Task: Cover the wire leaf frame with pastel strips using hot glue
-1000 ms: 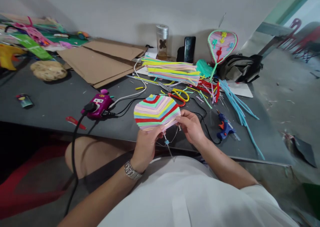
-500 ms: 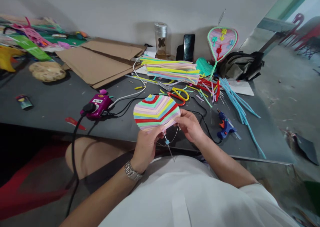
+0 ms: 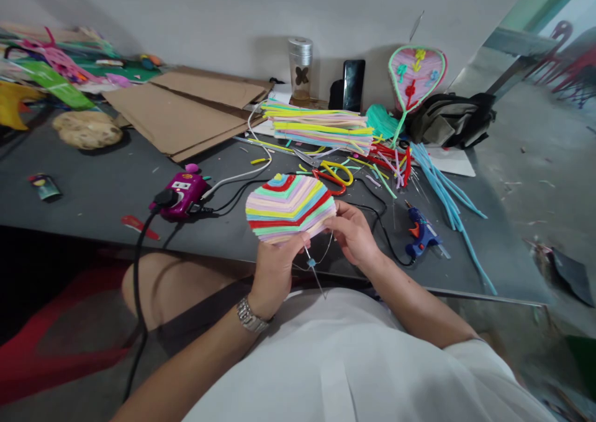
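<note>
Between my hands is a rounded panel of striped pipe cleaners (image 3: 289,210), in pink, yellow, blue, red and green rows bent to a V. My left hand (image 3: 275,268) grips its lower edge, thumb on top. At the right edge, my right hand (image 3: 352,233) pinches it between thumb and fingers. A thin wire frame (image 3: 317,280) with a blue knot sticks out below the panel toward my shirt. Just beyond the panel lie scissors (image 3: 336,175) with yellow and red handles. To the right of my right hand rests a blue glue gun (image 3: 423,234).
A magenta power adapter (image 3: 182,195) with cables sits left. Behind are cardboard sheets (image 3: 186,115), a bundle of pipe cleaners (image 3: 321,127), a bottle (image 3: 300,68), a phone (image 3: 352,85) and a finished-looking pink fan (image 3: 414,77). Blue pipe cleaners (image 3: 447,192) reach toward the right table edge.
The panel has shifted very slightly left, still held by both hands. My left hand and wrist have moved a little to the right. The view has tilted slightly.
</note>
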The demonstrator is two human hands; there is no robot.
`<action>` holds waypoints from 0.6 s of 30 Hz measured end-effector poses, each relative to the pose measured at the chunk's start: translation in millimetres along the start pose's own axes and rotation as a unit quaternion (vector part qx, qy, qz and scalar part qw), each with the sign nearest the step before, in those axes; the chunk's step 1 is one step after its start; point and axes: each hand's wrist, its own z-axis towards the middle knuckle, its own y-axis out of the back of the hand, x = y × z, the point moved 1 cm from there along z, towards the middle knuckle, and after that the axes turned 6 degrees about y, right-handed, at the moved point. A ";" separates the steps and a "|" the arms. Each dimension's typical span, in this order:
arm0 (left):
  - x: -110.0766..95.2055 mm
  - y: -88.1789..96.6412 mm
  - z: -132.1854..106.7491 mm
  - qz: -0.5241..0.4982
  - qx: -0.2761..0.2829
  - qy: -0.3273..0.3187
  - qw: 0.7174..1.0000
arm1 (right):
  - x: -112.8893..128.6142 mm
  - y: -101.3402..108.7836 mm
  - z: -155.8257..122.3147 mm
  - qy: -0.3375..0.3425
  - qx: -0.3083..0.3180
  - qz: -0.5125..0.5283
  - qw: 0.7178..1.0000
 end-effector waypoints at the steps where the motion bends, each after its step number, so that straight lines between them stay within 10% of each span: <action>1: 0.9 0.3 0.3 -0.002 -0.001 -0.002 1.000 | 0.0 -0.7 0.0 0.000 -0.002 0.000 1.000; 18: 12.7 8.9 4.4 0.002 -0.002 -0.014 1.000 | 3.3 2.6 5.4 -0.001 0.033 -0.049 0.998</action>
